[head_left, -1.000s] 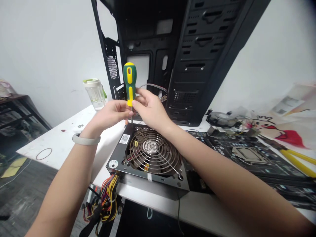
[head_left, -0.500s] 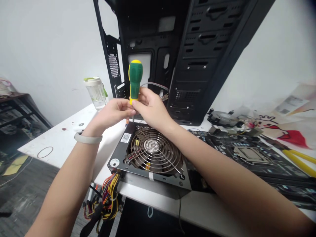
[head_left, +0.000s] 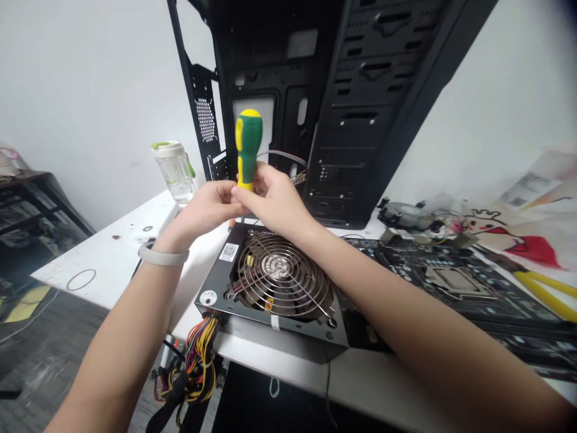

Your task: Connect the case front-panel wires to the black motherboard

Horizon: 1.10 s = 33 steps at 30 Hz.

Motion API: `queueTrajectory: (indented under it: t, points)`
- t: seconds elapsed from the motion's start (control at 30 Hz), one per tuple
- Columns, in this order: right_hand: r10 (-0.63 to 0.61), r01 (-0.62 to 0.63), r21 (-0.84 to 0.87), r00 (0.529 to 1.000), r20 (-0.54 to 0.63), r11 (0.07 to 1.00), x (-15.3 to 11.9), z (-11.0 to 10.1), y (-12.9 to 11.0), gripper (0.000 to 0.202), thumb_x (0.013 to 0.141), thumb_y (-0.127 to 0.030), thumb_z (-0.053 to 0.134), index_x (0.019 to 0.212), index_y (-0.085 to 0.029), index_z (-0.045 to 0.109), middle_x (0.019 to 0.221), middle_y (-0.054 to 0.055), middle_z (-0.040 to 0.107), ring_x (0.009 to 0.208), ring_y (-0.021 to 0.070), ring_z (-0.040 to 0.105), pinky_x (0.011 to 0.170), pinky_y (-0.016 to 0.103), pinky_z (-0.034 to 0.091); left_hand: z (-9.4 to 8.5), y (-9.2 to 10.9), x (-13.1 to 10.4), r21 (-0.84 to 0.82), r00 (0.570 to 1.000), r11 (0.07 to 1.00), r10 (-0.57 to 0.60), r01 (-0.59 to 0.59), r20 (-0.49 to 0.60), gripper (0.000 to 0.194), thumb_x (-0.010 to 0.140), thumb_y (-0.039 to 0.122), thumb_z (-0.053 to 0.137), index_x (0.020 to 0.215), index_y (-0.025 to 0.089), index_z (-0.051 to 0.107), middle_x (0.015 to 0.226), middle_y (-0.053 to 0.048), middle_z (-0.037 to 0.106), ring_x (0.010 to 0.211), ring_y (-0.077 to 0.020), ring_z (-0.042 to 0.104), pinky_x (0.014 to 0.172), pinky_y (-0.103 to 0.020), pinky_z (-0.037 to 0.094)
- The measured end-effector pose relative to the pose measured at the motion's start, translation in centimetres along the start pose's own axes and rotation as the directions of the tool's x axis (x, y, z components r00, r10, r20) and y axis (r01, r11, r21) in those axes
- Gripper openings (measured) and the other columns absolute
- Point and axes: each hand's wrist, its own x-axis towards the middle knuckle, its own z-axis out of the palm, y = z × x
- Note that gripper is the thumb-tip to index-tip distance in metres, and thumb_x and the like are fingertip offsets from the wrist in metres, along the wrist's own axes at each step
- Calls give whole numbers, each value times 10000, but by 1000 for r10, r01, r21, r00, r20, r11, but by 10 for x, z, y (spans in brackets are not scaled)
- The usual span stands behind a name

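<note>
A green and yellow screwdriver stands nearly upright over the far left corner of a black power supply. My right hand has its fingers wrapped round the lower handle. Beside it, my left hand is pinched close to the shaft, and its fingertips meet the right hand; what they grip is too hidden to tell. The tip of the shaft reaches the corner of the supply, partly covered by the hands. A round wire fan grille faces up on the supply, and coloured cables hang from its near left side.
Behind the hands stands an open black computer case. A clear bottle is at the left of the case. On the right lie a motherboard, yellow-handled pliers and a plastic bag. The white table's edge is in front.
The screwdriver handle has turned, showing more yellow on its left side. My right thumb and fingers have shifted slightly around it. The view has moved slightly.
</note>
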Motion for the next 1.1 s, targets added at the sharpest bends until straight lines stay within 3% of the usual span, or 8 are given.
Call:
queueTrajectory:
  t: [0.17, 0.37, 0.57, 0.67, 0.8, 1.0, 1.1]
  points:
    - [84, -84, 17, 996, 1, 996, 0, -1, -1, 169, 772, -260, 701, 883, -192, 593, 951, 38, 678, 911, 233, 666, 894, 473, 564, 1, 2, -1, -39, 999, 999, 13, -11, 38, 229, 686, 306, 758, 720, 136, 608, 662, 9, 594, 607, -93, 531, 560, -214, 435]
    - [79, -84, 188, 996, 36, 979, 2, -2, 4, 269, 803, -105, 585, 1050, -208, 555, 1021, 26, 696, 1010, 198, 670, 991, 423, 532, -4, -1, 0, -56, 998, 998, -22, 25, 57, 176, 745, 286, 700, 815, 129, 661, 670, -9, 623, 583, -96, 559, 558, -225, 471]
    - [66, -66, 25, 998, 19, 997, 1, -3, 2, 147, 768, -242, 703, 875, -197, 611, 872, 32, 671, 854, 213, 654, 855, 446, 575, -1, 0, 0, -27, 999, 999, -36, 36, -9, 192, 701, 259, 737, 735, 146, 585, 622, 19, 564, 570, -88, 532, 531, -210, 431]
    - [59, -63, 79, 997, 48, 995, 1, -3, 1, 127, 783, -191, 664, 896, -199, 605, 859, 19, 678, 828, 195, 653, 847, 425, 579, -3, 0, 0, -39, 999, 999, 4, -2, 40, 184, 725, 277, 728, 745, 138, 608, 662, -2, 608, 595, -93, 547, 550, -215, 442]
    - [79, -93, 193, 994, 79, 977, 2, -2, 0, 259, 822, -89, 542, 1053, -194, 592, 978, 22, 711, 967, 178, 675, 967, 405, 540, -5, -1, 0, -86, 992, 996, 37, -26, 124, 201, 755, 315, 691, 809, 123, 663, 783, -52, 687, 690, -129, 609, 594, -237, 476]
    - [88, -89, 24, 996, 35, 996, 1, -2, -2, 149, 766, -199, 683, 893, -166, 612, 960, 61, 698, 923, 239, 673, 908, 470, 553, 3, 0, -1, -1, 999, 1000, -15, 15, -46, 140, 689, 227, 695, 643, 145, 590, 589, 31, 552, 544, -72, 486, 518, -199, 385]
    - [103, -104, 55, 995, 16, 993, 1, -2, -2, 164, 768, -167, 669, 920, -168, 607, 949, 48, 700, 928, 236, 680, 911, 459, 558, 1, 0, -2, 22, 1000, 1000, -1, 1, -3, 171, 707, 281, 710, 673, 143, 615, 608, 22, 568, 549, -76, 499, 521, -205, 393]
